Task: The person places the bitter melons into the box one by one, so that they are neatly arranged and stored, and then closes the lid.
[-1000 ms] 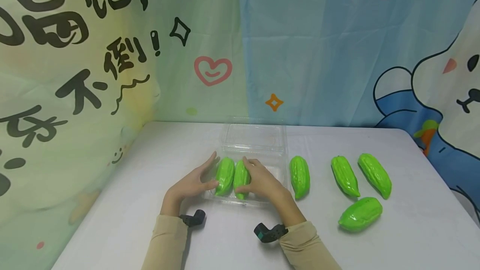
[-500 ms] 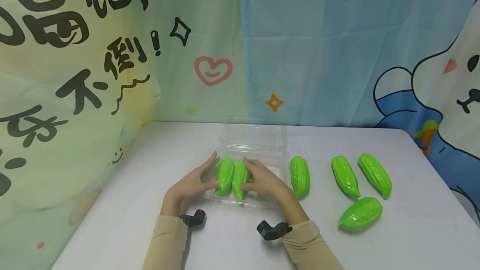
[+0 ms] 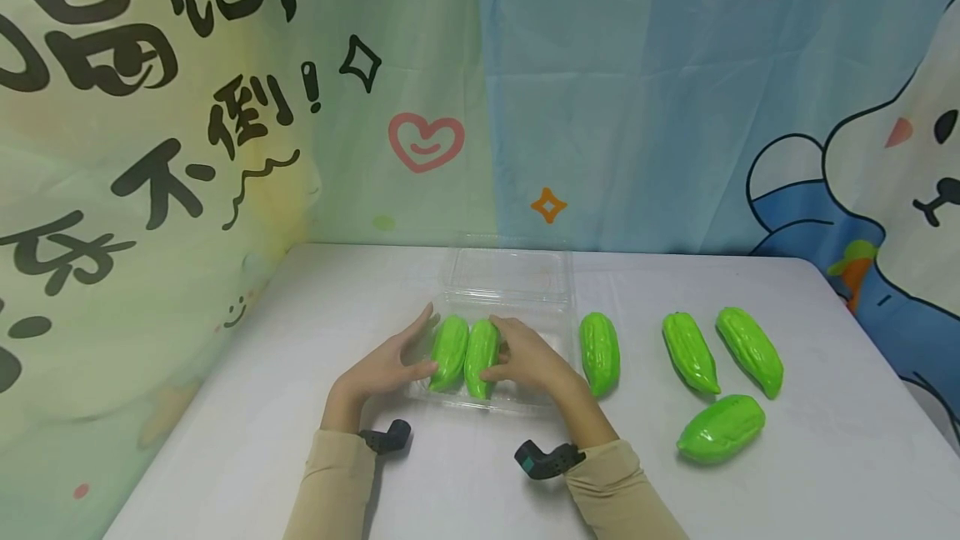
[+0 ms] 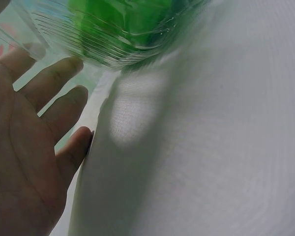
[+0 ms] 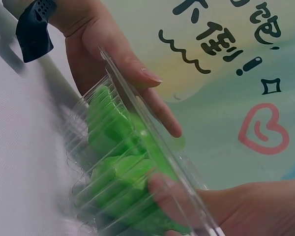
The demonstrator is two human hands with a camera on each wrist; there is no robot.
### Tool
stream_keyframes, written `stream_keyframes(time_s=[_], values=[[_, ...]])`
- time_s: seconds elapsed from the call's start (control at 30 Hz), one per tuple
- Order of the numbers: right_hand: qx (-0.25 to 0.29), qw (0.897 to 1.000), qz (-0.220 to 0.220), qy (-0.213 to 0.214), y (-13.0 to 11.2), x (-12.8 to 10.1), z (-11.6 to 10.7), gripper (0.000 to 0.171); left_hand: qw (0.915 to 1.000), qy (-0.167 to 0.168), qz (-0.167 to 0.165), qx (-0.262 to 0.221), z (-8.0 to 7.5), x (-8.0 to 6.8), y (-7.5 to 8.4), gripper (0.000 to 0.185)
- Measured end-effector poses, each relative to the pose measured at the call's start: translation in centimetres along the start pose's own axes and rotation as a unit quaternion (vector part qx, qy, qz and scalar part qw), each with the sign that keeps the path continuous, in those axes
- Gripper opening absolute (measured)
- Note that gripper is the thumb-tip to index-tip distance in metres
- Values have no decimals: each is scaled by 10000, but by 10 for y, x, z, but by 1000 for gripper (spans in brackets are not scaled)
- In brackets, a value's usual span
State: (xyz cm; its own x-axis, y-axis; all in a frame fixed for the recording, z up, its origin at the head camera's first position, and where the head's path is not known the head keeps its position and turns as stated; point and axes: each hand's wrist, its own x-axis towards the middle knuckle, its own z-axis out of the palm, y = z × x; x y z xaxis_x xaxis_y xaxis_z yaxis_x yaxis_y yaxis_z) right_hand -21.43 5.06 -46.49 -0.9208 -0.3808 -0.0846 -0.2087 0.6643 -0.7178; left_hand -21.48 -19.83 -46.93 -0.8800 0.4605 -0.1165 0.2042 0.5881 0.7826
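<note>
1. Two beige sleeves (image 3: 330,482) are entering from the bottom edge of the head view, each wrist wearing a black strap-mounted camera (image 3: 542,460).
2. Left hand (image 3: 378,365) is lying with fingers straight against the left wall of the clear plastic clamshell box (image 3: 551,394), thumb touching the left glossy green ridged toy gourd (image 3: 450,350). Not gripping anything.
3. Right hand (image 3: 528,357) is sitting inside the box tray, fingers curling around the right green toy gourd in the box (image 3: 481,355), thumb at its near end. Both gourds are lying side by side in the tray's left half, touching.
4. Left wrist view is adding the open palm and relaxed fingers (image 4: 54,83) just beside the ribbed box wall; the gourds are only a green blur through the plastic.
5. Right wrist view is showing the box from the side: right fingertips (image 5: 162,189) pressing on the gourd through the plastic, left fingers outstretched along the far rim.
6. Right of the box on the white table (image 3: 825,473): one loose green gourd just beside the tray (image 3: 600,352), then three more loose gourds (image 3: 720,427) clustering well apart from it.
7. Box lid (image 3: 510,273) is lying open flat behind the tray.
8. Cartoon-print fabric backdrop (image 3: 675,107) is hanging behind the table.
</note>
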Motion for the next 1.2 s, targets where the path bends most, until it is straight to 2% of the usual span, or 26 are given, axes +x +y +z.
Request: stream_keyframes(time_s=[0.13,0.23,0.47,1.07,1.2], values=[[-25,10000,18,-32,1,1,-1,95,10000,10,62,-61,-4,-8,16,88],[-4,9999,25,-115,1,0,-2,97,9999,14,94,-79,-4,-9,17,87],[-122,9996,-43,-261,-1,-4,-7,94,9999,66,41,91,4,10,-25,94],[-252,9993,-212,-174,0,-8,-22,92,9999,89,39,139,4,10,-24,93],[99,9996,-185,-188,-2,-14,-33,87,9999,78,65,122,3,9,-25,93]])
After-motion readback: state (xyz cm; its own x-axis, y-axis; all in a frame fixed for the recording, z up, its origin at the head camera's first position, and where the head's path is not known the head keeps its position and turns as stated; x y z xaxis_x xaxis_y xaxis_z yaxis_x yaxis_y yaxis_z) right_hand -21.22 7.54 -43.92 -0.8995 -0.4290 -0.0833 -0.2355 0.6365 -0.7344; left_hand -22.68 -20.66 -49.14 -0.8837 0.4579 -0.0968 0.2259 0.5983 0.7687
